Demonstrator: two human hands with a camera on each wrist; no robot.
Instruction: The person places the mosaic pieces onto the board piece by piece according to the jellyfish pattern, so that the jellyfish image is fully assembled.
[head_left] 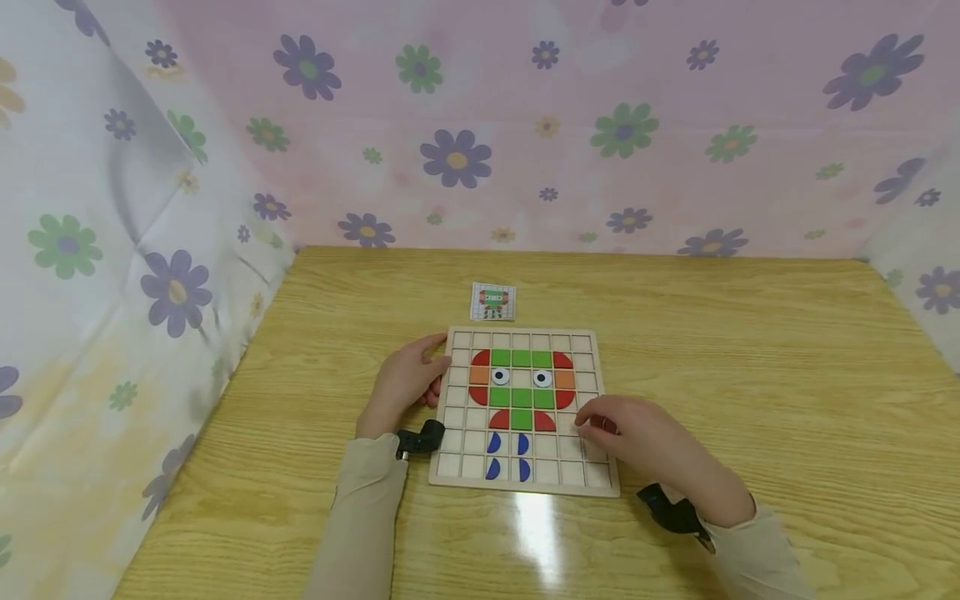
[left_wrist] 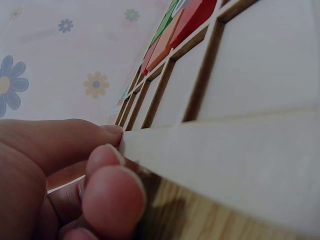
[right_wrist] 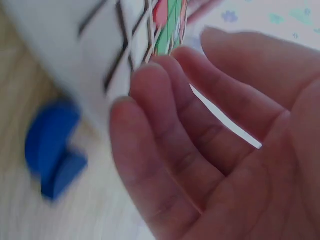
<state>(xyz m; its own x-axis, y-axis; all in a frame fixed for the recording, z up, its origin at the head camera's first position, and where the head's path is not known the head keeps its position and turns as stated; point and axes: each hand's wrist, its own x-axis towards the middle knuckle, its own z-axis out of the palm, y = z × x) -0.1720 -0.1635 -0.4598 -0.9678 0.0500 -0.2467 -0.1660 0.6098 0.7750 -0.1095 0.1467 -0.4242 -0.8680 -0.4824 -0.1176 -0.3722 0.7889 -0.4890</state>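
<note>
Wooden grid board (head_left: 525,483) lying flat at centre of the head view, on the table (head_left: 750,375). Mostly filled with green, red and orange tiles forming a figure with two eyes; blue half-rounds (head_left: 493,442) low in the grid. Small pattern card (head_left: 492,301) just above the board's top edge.

Left hand (head_left: 405,383) at the board's left edge, fingertips (left_wrist: 112,132) touching the rim, fingers bent but gripping nothing. Right hand (head_left: 637,437) over the lower-right cells, fingers loosely curled; a red bit shows at the fingertips in the head view, though whether pinched cannot be told.

Probably light, stiff, smooth tiles, apt to slide; best pinched by opposite edges. Board rigid, steadied at its rim.
</note>
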